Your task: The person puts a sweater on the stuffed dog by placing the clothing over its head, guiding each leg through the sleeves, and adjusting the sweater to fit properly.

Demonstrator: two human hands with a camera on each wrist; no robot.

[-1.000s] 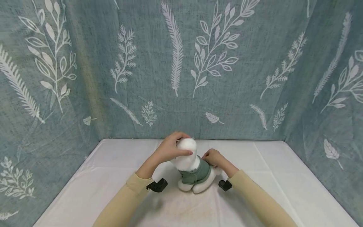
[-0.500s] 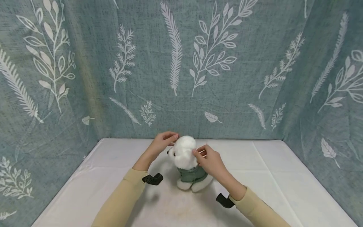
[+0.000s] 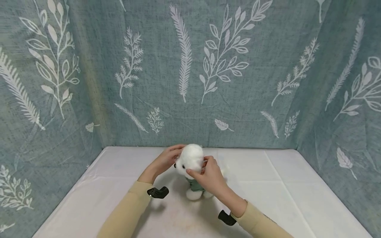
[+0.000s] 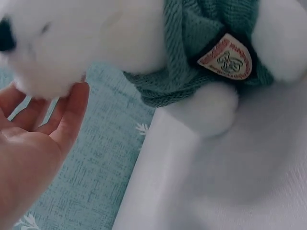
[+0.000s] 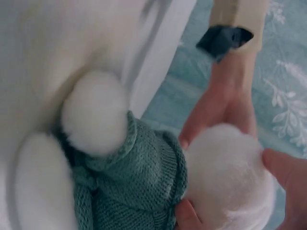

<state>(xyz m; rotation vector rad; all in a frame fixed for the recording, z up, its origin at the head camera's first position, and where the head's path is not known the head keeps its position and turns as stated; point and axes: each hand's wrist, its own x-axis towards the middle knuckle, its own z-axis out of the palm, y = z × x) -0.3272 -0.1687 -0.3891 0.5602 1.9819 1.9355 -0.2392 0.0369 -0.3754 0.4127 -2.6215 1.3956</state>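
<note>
A white plush animal (image 3: 191, 154) with a black nose and a green knitted sweater (image 5: 144, 175) sits on the white cloth, its face towards the left. My right hand (image 3: 212, 177) grips its head from the near side, thumb by the eye and fingers behind the head. At the far side of the muzzle is my left hand (image 3: 165, 160). In the left wrist view its loosely bent fingers (image 4: 74, 110) touch the fur along the snout. A round-edged red and cream label (image 4: 228, 60) shows on the sweater. The toy's rear is mostly behind my right hand.
A white cloth (image 3: 268, 198) covers the table. Blue-green curtains (image 3: 163, 82) with white leaf prints stand behind it and along both sides. Each wrist carries a black camera mount (image 3: 158, 192) close above the tabletop.
My right hand moves from the toy's back up to its head and takes hold there. The left hand lets go of the head's top and shifts to the far side of the muzzle.
</note>
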